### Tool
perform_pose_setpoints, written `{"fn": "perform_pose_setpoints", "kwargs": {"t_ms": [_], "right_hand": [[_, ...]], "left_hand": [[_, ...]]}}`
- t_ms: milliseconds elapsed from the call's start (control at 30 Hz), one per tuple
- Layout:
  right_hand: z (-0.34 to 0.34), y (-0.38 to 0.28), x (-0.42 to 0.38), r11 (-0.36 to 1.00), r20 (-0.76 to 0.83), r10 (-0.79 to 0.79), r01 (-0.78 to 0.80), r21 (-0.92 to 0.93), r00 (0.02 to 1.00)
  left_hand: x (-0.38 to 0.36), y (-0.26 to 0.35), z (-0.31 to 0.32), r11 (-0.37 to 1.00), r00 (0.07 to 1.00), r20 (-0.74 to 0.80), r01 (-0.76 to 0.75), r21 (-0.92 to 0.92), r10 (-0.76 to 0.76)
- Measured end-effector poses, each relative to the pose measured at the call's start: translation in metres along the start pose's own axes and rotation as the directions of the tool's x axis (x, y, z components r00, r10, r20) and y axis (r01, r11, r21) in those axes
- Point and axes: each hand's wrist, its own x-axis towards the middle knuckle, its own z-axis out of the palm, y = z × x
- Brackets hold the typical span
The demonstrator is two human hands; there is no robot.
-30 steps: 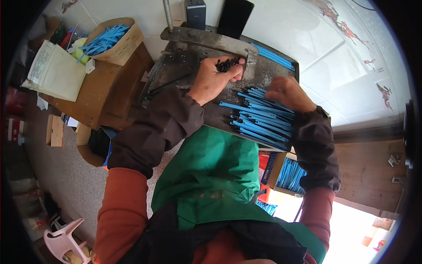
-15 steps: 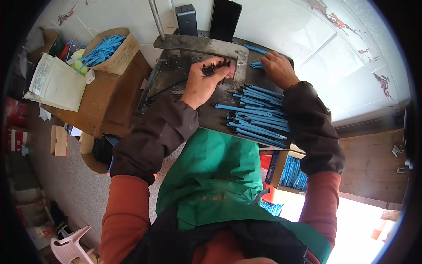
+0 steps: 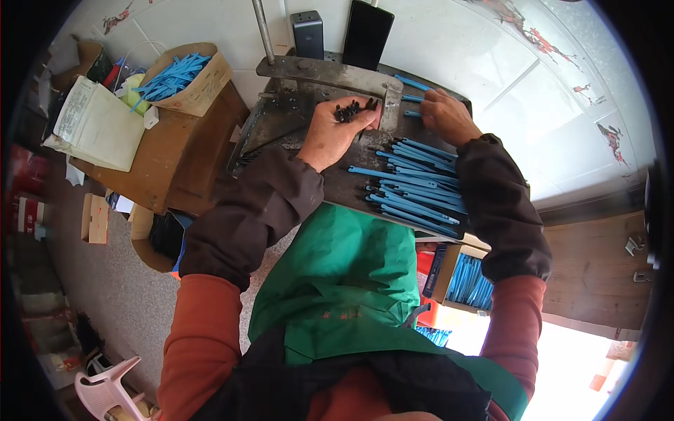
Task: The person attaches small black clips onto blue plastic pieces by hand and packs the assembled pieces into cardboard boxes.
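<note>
My left hand (image 3: 335, 132) is closed around a bunch of small black pieces (image 3: 354, 110), too small to name, beside the end of a worn metal bar (image 3: 330, 71). My right hand (image 3: 449, 116) has its fingers curled over thin blue strips; the ends of two strips (image 3: 413, 98) stick out to the left of the fingers. Another blue strip (image 3: 413, 81) lies behind that hand. Nearer to me, a loose pile of blue strips (image 3: 418, 184), some with dark tips and small end holes, is spread on the dark metal work table (image 3: 337, 186), partly under my right sleeve.
A phone (image 3: 367, 35) and a grey power bank (image 3: 307, 35) lean against the tiled wall. At left, a cardboard box (image 3: 203, 84) of blue strips stands on a wooden cabinet (image 3: 151, 172). Another box (image 3: 444, 277) of strips sits below the table. A metal rod (image 3: 263, 31) rises behind the bar.
The two strip ends at my right hand were close together and now lie apart. My left hand stays by the bar with the black pieces. The whole view has shifted slightly.
</note>
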Motion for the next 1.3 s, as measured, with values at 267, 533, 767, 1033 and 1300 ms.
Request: {"fn": "perform_pose_setpoints", "kwargs": {"t_ms": [267,533,767,1033,1300], "right_hand": [[-0.033,-0.093,-0.011,0.411,0.045,0.342,-0.192,0.891,0.939],[-0.039,-0.105,-0.011,0.164,0.223,0.421,-0.316,0.935,0.879],[-0.041,-0.095,-0.001,0.79,-0.282,0.136,0.068,0.61,0.95],[-0.055,-0.093,0.004,0.814,-0.121,0.108,-0.018,0.58,0.987],[-0.039,-0.04,-0.031,0.879,0.216,-0.032,-0.076,0.471,0.976]], "left_hand": [[0.004,-0.005,0.002,0.996,0.997,-0.066,0.03,-0.089,-0.036],[0.004,-0.006,0.001,0.992,0.992,-0.121,0.011,-0.123,-0.026],[0.003,-0.002,0.001,0.998,0.995,-0.104,0.003,-0.064,-0.01],[0.003,-0.004,0.002,0.993,0.996,-0.087,0.016,-0.118,-0.026],[0.002,-0.006,-0.002,0.992,0.997,-0.042,0.056,-0.114,-0.061]]}}
